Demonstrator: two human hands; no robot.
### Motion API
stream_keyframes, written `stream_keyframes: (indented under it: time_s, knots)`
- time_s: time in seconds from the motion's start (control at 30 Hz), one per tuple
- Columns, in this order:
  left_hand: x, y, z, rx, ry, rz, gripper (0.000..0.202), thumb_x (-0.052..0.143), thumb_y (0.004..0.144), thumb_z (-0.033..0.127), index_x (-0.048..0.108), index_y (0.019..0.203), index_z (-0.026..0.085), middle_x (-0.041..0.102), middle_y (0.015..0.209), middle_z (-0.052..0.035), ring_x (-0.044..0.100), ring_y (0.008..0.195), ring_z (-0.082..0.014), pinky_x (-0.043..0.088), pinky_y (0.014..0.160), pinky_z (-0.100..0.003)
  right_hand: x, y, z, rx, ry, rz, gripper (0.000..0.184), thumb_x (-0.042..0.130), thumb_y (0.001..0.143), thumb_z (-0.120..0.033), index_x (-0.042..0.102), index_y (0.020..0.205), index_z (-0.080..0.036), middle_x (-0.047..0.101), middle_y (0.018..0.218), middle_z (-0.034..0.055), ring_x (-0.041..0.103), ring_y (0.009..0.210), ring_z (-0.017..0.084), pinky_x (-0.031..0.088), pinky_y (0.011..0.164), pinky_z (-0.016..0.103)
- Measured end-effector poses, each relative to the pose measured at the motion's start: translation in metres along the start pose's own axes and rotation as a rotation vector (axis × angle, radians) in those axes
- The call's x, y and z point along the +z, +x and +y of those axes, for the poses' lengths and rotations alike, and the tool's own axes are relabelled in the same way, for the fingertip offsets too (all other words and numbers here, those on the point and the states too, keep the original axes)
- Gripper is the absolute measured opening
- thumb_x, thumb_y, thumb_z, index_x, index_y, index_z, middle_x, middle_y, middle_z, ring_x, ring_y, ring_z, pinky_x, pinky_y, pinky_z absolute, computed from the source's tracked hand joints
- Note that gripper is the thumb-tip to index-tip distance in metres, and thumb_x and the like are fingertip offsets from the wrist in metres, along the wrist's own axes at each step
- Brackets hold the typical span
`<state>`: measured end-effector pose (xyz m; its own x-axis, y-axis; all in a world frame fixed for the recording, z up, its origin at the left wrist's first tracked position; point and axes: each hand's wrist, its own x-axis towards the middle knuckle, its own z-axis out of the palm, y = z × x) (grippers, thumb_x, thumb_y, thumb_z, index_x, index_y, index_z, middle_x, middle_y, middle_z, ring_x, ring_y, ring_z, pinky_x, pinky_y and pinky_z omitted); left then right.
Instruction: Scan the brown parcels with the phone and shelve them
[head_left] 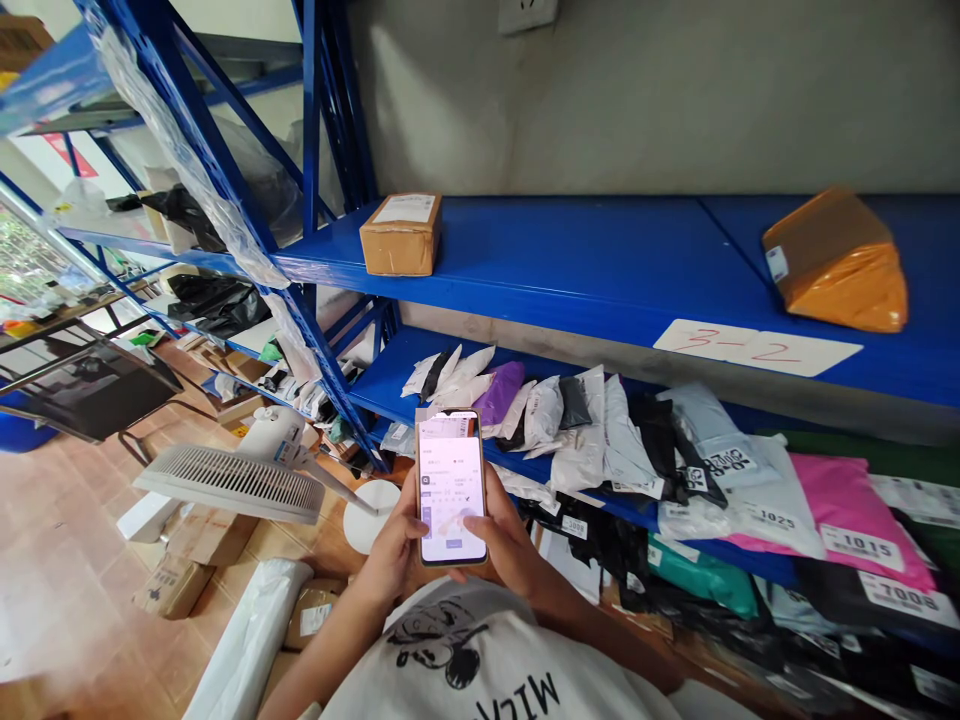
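Possible mis-tap on the smartphone (453, 490) from a straying thumb, possible drop to the tiled floor (67, 560) from a loosened grip low on its sides, or possible knock to the white floor fan (229, 482) from a leftward swing of the forearm. Held between left hand (401, 530) and right hand (508, 525), with both partly curled around its lower edges and thumbs over the display, just beyond the printed T-shirt (487, 665).
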<state>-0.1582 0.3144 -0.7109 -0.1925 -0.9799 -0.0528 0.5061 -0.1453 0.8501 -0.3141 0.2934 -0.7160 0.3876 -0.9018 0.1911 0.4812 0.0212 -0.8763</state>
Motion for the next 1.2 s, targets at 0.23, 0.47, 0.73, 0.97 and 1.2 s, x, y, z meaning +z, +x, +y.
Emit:
stream_keyframes:
  time_s: [0.23, 0.47, 0.73, 0.97, 1.2]
  knots:
    - [0.004, 0.001, 0.002, 0.010, -0.007, -0.034, 0.082, 0.048, 0.065, 0.020, 0.043, 0.147, 0.023, 0.055, 0.139, -0.0041, 0.047, 0.128, -0.0346, 0.046, 0.103, -0.048, 0.002, -0.002, 0.003, -0.054, -0.072, 0.075, 0.050, 0.057, 0.092, -0.027, 0.043, 0.140, -0.031, 0.062, 0.130, 0.0030, 0.059, 0.113, 0.026, 0.050, 0.092, 0.037]
    - [0.009, 0.002, 0.003, 0.004, 0.008, -0.020, 0.085, 0.049, 0.062, 0.022, 0.041, 0.147, 0.021, 0.058, 0.135, -0.0055, 0.045, 0.130, -0.0340, 0.044, 0.105, -0.046, 0.006, -0.001, 0.008, -0.095, -0.133, 0.155, 0.043, 0.059, 0.096, -0.031, 0.046, 0.137, -0.034, 0.062, 0.132, 0.0015, 0.059, 0.118, 0.024, 0.051, 0.096, 0.035]
    - [0.002, 0.004, -0.003, 0.048, 0.082, -0.020, 0.084, 0.050, 0.061, 0.020, 0.045, 0.144, 0.022, 0.053, 0.140, -0.0037, 0.041, 0.134, -0.0316, 0.036, 0.112, -0.042, 0.015, 0.009, 0.009, -0.144, -0.195, 0.216, 0.059, 0.073, 0.081, -0.025, 0.046, 0.133, -0.025, 0.066, 0.124, 0.0093, 0.066, 0.109, 0.028, 0.058, 0.090, 0.040]
    - [0.004, 0.004, -0.002, 0.066, 0.065, -0.030, 0.089, 0.049, 0.060, 0.020, 0.038, 0.149, 0.019, 0.055, 0.138, -0.0063, 0.042, 0.133, -0.0321, 0.035, 0.112, -0.043, 0.017, 0.011, 0.008, -0.162, -0.190, 0.198, 0.063, 0.077, 0.075, -0.021, 0.046, 0.131, -0.025, 0.068, 0.121, 0.0095, 0.067, 0.108, 0.029, 0.059, 0.089, 0.039]
    - [0.003, 0.003, 0.001, 0.031, 0.007, 0.003, 0.088, 0.049, 0.064, 0.021, 0.035, 0.151, 0.021, 0.057, 0.135, -0.0065, 0.048, 0.128, -0.0321, 0.044, 0.105, -0.043, 0.014, 0.007, 0.001, -0.149, -0.213, 0.140, 0.057, 0.070, 0.082, -0.024, 0.046, 0.134, -0.026, 0.066, 0.121, 0.0074, 0.066, 0.107, 0.027, 0.059, 0.086, 0.036]
